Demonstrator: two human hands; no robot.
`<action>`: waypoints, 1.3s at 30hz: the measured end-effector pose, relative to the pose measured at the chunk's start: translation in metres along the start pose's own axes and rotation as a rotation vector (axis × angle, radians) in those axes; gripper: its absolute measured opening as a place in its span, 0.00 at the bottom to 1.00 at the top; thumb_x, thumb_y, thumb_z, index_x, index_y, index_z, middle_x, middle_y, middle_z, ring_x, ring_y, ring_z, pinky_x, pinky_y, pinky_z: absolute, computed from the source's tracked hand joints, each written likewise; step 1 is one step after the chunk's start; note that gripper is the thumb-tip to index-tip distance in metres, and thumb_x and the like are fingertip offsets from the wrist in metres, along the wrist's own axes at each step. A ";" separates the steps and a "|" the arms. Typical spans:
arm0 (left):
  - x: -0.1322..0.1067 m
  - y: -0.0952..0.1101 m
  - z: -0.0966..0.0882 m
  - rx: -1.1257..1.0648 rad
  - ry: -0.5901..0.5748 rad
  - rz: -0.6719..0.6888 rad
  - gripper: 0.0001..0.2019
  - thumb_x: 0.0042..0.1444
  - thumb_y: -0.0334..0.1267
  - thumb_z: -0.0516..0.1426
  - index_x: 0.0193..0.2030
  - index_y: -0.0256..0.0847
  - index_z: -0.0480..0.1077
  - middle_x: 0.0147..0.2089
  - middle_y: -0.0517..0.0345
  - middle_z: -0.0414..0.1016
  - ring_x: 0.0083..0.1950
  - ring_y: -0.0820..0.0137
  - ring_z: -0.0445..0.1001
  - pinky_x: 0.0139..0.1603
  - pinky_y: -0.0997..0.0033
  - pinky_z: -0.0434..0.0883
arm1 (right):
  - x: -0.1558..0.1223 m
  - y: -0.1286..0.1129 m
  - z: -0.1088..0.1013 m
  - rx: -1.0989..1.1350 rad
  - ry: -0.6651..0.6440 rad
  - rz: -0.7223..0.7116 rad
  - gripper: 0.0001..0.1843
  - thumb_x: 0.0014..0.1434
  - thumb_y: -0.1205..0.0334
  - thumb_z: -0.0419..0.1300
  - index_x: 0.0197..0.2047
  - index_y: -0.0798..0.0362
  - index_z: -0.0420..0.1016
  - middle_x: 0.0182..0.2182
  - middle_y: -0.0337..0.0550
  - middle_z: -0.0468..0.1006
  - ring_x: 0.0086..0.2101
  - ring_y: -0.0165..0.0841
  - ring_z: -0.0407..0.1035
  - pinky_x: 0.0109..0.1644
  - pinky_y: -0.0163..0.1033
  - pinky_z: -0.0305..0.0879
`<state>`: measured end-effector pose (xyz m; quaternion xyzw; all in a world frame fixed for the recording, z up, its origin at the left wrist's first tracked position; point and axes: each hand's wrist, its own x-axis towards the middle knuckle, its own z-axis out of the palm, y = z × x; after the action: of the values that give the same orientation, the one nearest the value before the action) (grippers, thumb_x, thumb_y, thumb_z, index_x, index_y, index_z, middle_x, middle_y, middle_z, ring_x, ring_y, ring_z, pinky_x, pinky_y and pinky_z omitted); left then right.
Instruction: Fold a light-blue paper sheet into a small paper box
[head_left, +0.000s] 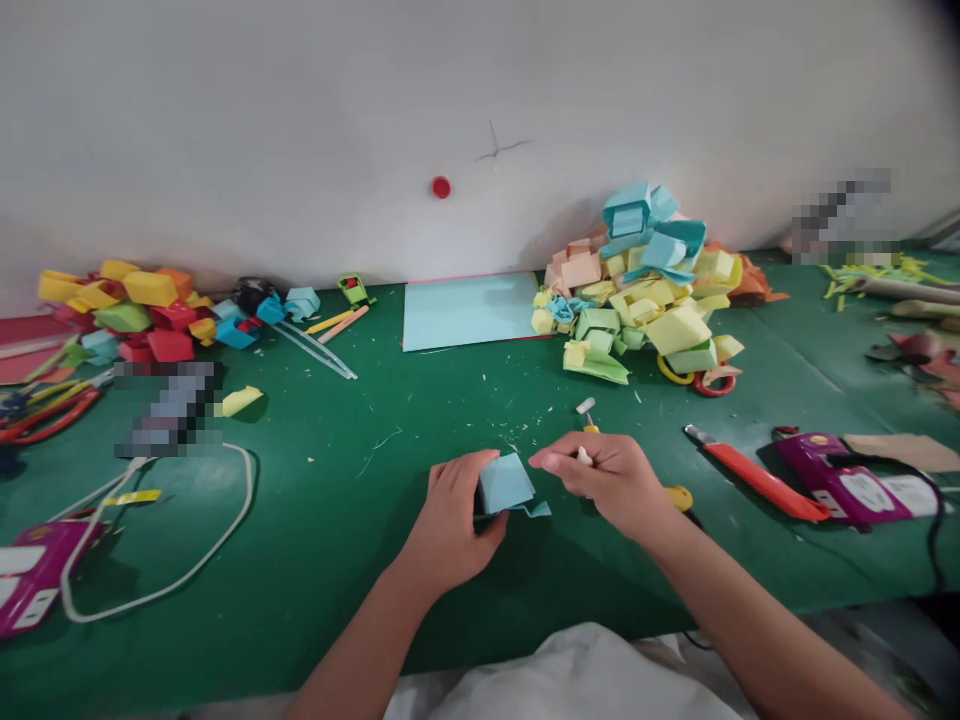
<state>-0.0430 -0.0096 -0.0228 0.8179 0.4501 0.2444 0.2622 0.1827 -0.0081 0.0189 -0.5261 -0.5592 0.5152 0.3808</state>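
Near the table's front edge, my left hand [457,525] is closed around a small light-blue folded paper box [507,484], thumb below it and fingers over its top and far side. A loose paper flap [540,510] sticks out at the box's lower right. My right hand [604,480] is just right of the box, its fingers pinched together and the fingertips apart from the paper. A small whitish bit [584,456] shows at these fingers; what it is I cannot make out. Partly hidden under this hand lies a yellow-handled tool [679,498] with a pale tip beyond the knuckles.
Light-blue sheets [472,312] lie against the wall. A heap of folded paper boxes [660,300] stands right of them, another colourful heap [135,300] far left. A red utility knife [765,482] and a purple device [840,480] lie right; a white cable [251,500] loops at left.
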 end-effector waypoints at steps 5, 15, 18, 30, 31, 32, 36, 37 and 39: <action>-0.001 -0.001 0.000 0.009 0.000 0.000 0.28 0.56 0.30 0.58 0.63 0.45 0.58 0.62 0.47 0.71 0.61 0.53 0.70 0.59 0.49 0.65 | 0.003 -0.001 0.003 0.073 -0.043 0.078 0.27 0.58 0.49 0.67 0.59 0.49 0.78 0.21 0.28 0.53 0.23 0.26 0.47 0.26 0.35 0.47; 0.001 -0.001 0.000 -0.006 -0.003 0.007 0.28 0.56 0.29 0.58 0.63 0.45 0.58 0.61 0.48 0.71 0.61 0.55 0.70 0.60 0.50 0.63 | -0.006 0.001 0.004 0.636 -0.297 0.104 0.32 0.61 0.61 0.63 0.67 0.50 0.64 0.42 0.46 0.78 0.33 0.30 0.65 0.38 0.39 0.65; 0.000 -0.001 0.001 -0.019 -0.007 0.010 0.28 0.55 0.29 0.58 0.62 0.45 0.59 0.61 0.49 0.71 0.62 0.55 0.70 0.60 0.51 0.63 | -0.009 0.006 0.007 0.610 -0.302 0.127 0.24 0.64 0.57 0.62 0.62 0.50 0.66 0.44 0.49 0.79 0.30 0.29 0.68 0.31 0.36 0.66; -0.001 0.000 0.000 0.011 0.014 -0.005 0.29 0.56 0.30 0.59 0.64 0.46 0.58 0.60 0.49 0.72 0.58 0.55 0.71 0.57 0.54 0.67 | -0.020 0.022 -0.004 0.244 -0.145 -0.220 0.15 0.72 0.53 0.52 0.51 0.47 0.77 0.39 0.45 0.75 0.29 0.29 0.68 0.29 0.36 0.68; -0.002 0.000 0.000 0.003 0.019 -0.006 0.29 0.56 0.31 0.59 0.64 0.46 0.58 0.60 0.49 0.72 0.58 0.55 0.71 0.57 0.54 0.67 | -0.020 0.020 -0.007 0.289 -0.183 -0.269 0.16 0.71 0.53 0.52 0.54 0.47 0.76 0.41 0.47 0.76 0.34 0.33 0.71 0.35 0.39 0.71; -0.002 0.000 0.000 -0.009 0.028 -0.008 0.29 0.56 0.31 0.59 0.64 0.47 0.57 0.60 0.49 0.71 0.58 0.55 0.71 0.56 0.55 0.68 | -0.020 0.019 -0.008 0.324 -0.208 -0.307 0.16 0.71 0.54 0.53 0.56 0.46 0.75 0.43 0.48 0.77 0.39 0.36 0.73 0.40 0.42 0.72; -0.004 0.000 0.001 -0.067 0.071 -0.076 0.30 0.55 0.30 0.59 0.63 0.46 0.56 0.60 0.49 0.70 0.56 0.57 0.69 0.55 0.56 0.69 | -0.018 0.014 -0.003 0.180 -0.189 -0.400 0.15 0.66 0.60 0.61 0.55 0.44 0.72 0.36 0.42 0.78 0.33 0.33 0.71 0.35 0.38 0.68; -0.004 0.000 0.000 -0.069 0.068 -0.085 0.29 0.55 0.30 0.60 0.62 0.47 0.57 0.59 0.50 0.70 0.56 0.58 0.69 0.54 0.57 0.69 | -0.017 0.013 0.000 0.084 -0.173 -0.462 0.12 0.65 0.62 0.62 0.52 0.46 0.74 0.33 0.41 0.77 0.30 0.31 0.69 0.33 0.37 0.66; -0.004 0.000 0.000 -0.056 0.054 -0.065 0.28 0.53 0.29 0.60 0.61 0.48 0.59 0.59 0.52 0.71 0.56 0.58 0.69 0.55 0.56 0.69 | -0.014 0.013 0.006 -0.109 -0.116 -0.611 0.07 0.65 0.63 0.62 0.47 0.49 0.78 0.29 0.39 0.76 0.26 0.29 0.65 0.31 0.37 0.64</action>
<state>-0.0450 -0.0132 -0.0238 0.7883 0.4764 0.2702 0.2805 0.1813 -0.0241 0.0065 -0.3232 -0.7390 0.3755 0.4565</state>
